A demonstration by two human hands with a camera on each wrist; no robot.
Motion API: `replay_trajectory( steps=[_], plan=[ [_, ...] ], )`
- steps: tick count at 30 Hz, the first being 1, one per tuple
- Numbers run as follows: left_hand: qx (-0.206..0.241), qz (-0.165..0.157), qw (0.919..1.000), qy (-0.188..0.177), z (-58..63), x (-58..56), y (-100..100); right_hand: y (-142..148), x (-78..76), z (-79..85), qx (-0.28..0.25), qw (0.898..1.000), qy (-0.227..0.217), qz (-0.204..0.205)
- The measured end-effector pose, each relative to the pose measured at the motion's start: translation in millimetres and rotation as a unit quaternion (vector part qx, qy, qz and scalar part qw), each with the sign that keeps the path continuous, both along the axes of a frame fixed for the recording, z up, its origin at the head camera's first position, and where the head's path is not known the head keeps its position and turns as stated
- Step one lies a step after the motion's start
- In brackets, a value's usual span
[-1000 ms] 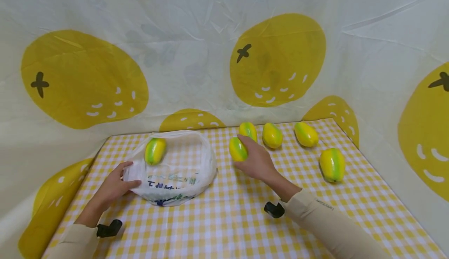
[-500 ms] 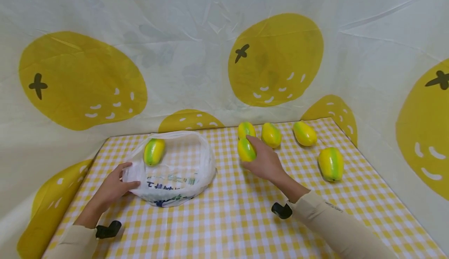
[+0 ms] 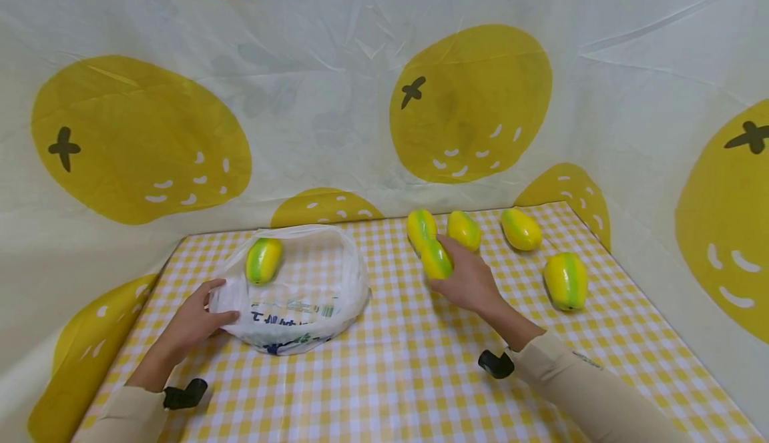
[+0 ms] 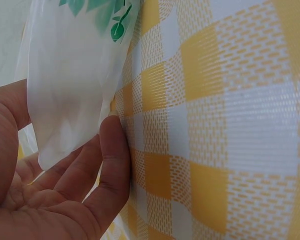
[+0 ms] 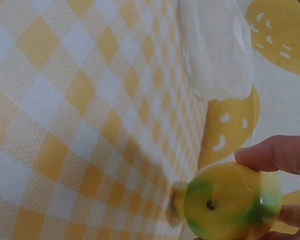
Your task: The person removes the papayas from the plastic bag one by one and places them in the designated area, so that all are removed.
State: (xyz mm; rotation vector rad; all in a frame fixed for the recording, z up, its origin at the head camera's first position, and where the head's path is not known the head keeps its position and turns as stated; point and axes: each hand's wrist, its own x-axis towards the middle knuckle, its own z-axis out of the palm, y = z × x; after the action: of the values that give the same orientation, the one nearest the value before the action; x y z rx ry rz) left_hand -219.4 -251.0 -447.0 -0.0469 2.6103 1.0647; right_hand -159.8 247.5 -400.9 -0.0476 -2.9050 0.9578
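In the head view my left hand holds the left rim of a white plastic bag, its thumb and fingers on either side of the film. The bag's mouth is spread wide, and one yellow fruit with green stripes lies inside. My right hand grips a similar yellow-green fruit, thumb on one side and fingers on the other. In the right wrist view it appears held off the cloth. Directly behind it sits another such fruit, partly covered in the head view.
More yellow-green fruits stand to the right: one beside the hand, one farther right and one nearer the right edge. A yellow checked cloth covers the table. Fruit-printed sheets hang behind and at the sides.
My right hand has moved rightward with the gripped fruit, away from the bag. The left hand and bag have stayed in place.
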Motion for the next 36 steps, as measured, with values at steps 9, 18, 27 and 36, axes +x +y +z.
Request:
replay_trajectory(
  steps=[9,18,27,36],
  plan=[
    [-0.001,-0.003,1.0,0.0,0.2,0.5,0.4,12.2,3.5,-3.1,-0.002,1.0,-0.011,-0.008],
    [-0.01,0.003,0.9999,-0.007,-1.0,-1.1,-1.3,21.5,6.6,-6.0,0.003,1.0,-0.015,-0.018],
    [-0.01,0.002,0.9999,-0.007,-1.4,-1.5,-1.5,31.3,9.3,-8.4,0.009,0.999,-0.027,-0.033],
    [-0.011,-0.001,0.9999,-0.003,-4.0,-2.2,-2.5,44.2,11.8,-11.7,0.014,0.999,-0.02,-0.04]
  ],
)
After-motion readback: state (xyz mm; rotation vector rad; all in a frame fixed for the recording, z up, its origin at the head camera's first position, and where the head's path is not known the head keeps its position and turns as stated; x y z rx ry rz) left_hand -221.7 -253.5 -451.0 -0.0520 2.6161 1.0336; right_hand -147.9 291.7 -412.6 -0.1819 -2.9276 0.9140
